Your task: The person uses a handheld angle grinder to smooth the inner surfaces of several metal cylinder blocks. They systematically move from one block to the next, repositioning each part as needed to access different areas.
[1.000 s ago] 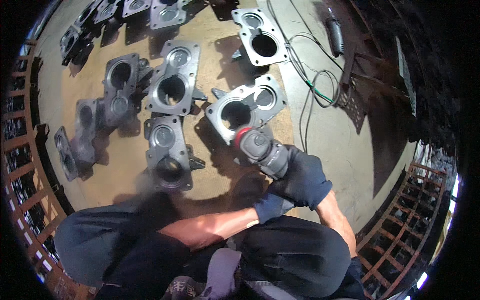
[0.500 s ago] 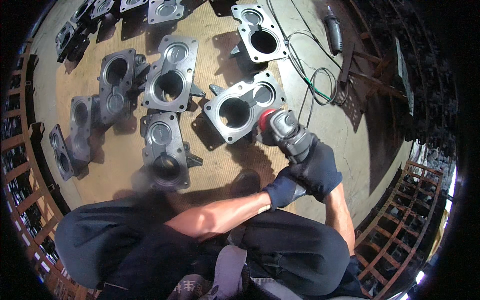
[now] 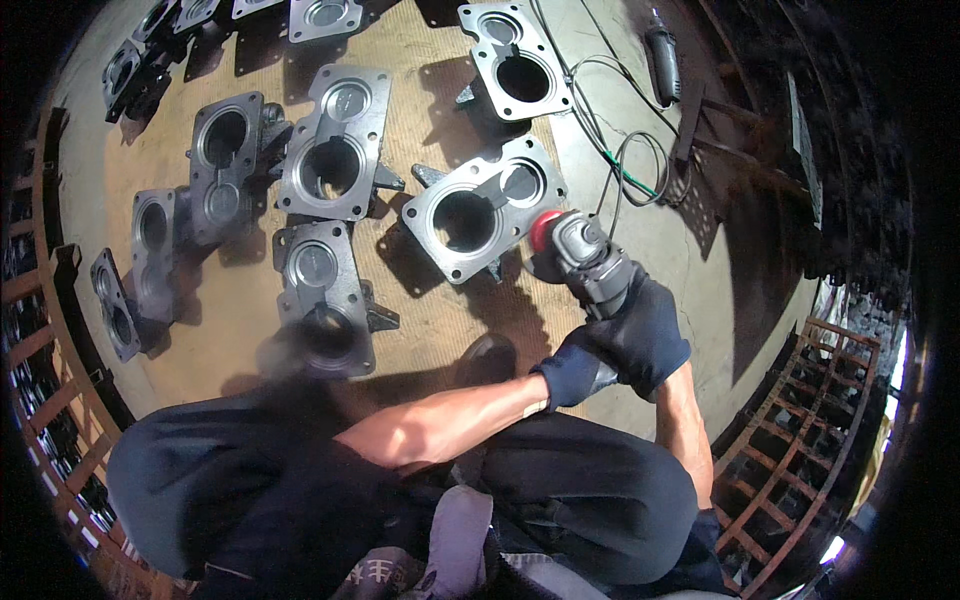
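Observation:
Both my gloved hands are closed round an angle grinder [image 3: 600,268]. My right hand [image 3: 650,335] wraps the body from the right. Lower down, my left hand [image 3: 578,370] grips its rear part, much of which the fingers hide. The grinder's red disc [image 3: 545,231] is at the lower right corner of a grey metal casting [image 3: 420,222] with one large and one smaller round recess. Whether disc and casting touch, I cannot tell. That casting lies tilted, its flat flange facing up.
Several similar castings, among them one casting [image 3: 334,150] left of centre, stand on a brown corrugated sheet [image 3: 420,320]. A second power tool [image 3: 664,62] lies at the upper right near looped cables [image 3: 635,170]. Rusty metal racks [image 3: 815,430] flank both sides.
The grinder has shifted slightly right and up, so its disc has moved outward along the casting's corner. A dark foot under the casting now shows. Both hands keep their grip.

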